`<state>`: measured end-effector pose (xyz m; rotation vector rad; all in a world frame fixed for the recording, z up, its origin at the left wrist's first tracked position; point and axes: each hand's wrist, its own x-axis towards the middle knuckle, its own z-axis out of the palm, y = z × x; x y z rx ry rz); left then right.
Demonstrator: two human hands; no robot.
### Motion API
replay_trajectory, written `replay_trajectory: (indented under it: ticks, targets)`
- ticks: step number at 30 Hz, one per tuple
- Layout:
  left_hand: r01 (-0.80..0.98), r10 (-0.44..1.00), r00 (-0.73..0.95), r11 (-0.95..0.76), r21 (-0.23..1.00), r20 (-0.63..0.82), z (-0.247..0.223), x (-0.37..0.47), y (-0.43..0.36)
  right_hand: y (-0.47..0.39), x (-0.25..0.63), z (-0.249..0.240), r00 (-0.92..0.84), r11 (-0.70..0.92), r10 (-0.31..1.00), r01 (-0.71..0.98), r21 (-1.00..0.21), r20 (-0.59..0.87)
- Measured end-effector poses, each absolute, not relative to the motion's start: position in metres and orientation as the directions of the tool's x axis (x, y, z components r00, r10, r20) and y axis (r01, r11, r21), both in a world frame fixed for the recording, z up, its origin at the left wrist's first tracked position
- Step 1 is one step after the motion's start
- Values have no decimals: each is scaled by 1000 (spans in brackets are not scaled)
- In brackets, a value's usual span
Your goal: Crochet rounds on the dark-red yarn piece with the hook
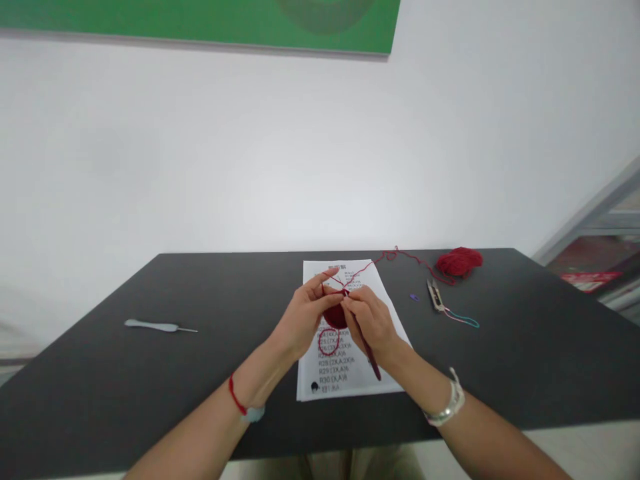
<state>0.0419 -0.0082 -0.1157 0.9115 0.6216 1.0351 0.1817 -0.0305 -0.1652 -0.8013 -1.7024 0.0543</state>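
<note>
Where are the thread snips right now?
In the head view, the thread snips lie on the black table's right side, beside the purple stitch marker, nearer than the red yarn ball.

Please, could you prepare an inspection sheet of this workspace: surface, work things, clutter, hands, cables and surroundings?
Surface: black table; printed pattern sheet lies on it, below the hands.
Work things: red crochet piece; dark red crochet hook, tip unclear; red yarn ball at back right, yarn strand running to the hands.
Clutter: pale-handled tool with thin shaft, at left; thread snips with looped cord and small purple clip, at right.
Hands: left hand pinches the crochet piece; right hand grips the hook.
Cables: nothing seen.
Surroundings: white wall, green panel, shelving at right edge.
</note>
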Motion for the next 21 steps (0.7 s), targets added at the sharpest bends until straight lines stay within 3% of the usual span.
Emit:
replay_trajectory:
  ticks: [3,6,9,17,21]
  targets:
    - [-448,869,475,374,812,-138,-111,38,-5,-30,180,-160,29,745,603,338,-575,797]
    - [-432,869,468,382,817,-159,-108,33,-1,-28,179,-153,99,596,803,-86,-799,588]
    - [-423,884,446,343,839,-136,-107,31,-1,-27,179,-148,66,437,893,-358,-825,445]
    - [-401,869,479,346,848,-128,-108,30,-3,-32,176,-139,47,322,935,-528,-786,351]
    - [-393,852,505,370,842,-139,-106,26,0,-31,179,-137,33,327,931,-522,-788,364]
